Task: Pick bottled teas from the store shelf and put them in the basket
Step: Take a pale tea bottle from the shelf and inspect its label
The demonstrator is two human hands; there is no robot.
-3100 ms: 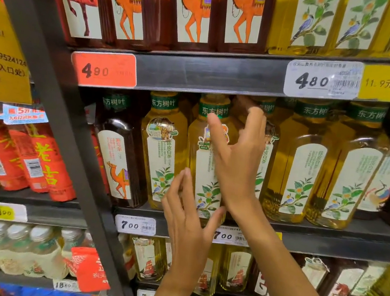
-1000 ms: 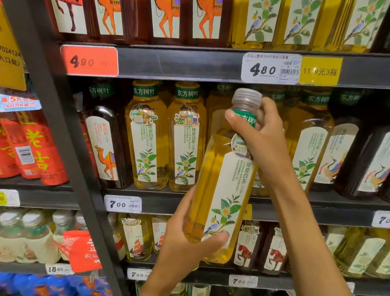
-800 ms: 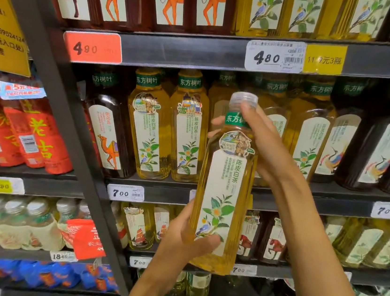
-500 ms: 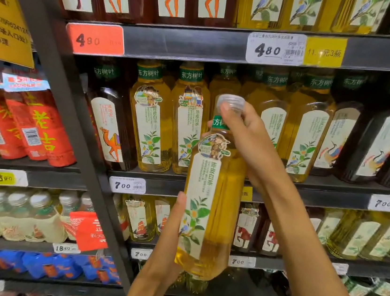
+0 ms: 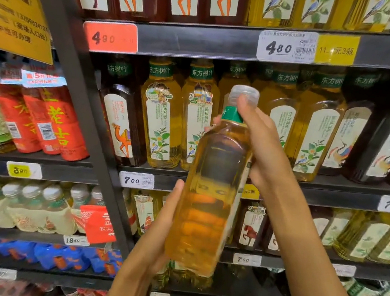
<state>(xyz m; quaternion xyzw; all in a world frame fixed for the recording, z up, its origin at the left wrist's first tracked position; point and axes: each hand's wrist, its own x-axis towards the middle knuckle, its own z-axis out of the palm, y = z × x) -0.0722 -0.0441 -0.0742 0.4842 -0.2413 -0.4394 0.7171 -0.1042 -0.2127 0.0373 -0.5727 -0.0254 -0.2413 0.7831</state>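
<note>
A tall bottle of yellow tea (image 5: 207,198) with a clear cap and green neck band is held off the shelf, tilted, its label turned away to the right. My right hand (image 5: 260,146) grips its neck and shoulder from the right. My left hand (image 5: 152,243) cups its lower part from the left, fingers along the side. Behind it, a row of the same yellow tea bottles (image 5: 159,119) stands on the middle shelf (image 5: 330,196). No basket is in view.
Dark tea bottles (image 5: 119,118) stand left and right of the yellow row. Red-labelled bottles (image 5: 52,120) fill the bay to the left, past a black upright post (image 5: 82,119). More bottles line the shelves above and below, with price tags (image 5: 286,46) on the edges.
The bottle came off the shelf into both hands, then moved down and toward me. It has turned, so its label now faces right, and it tilts more.
</note>
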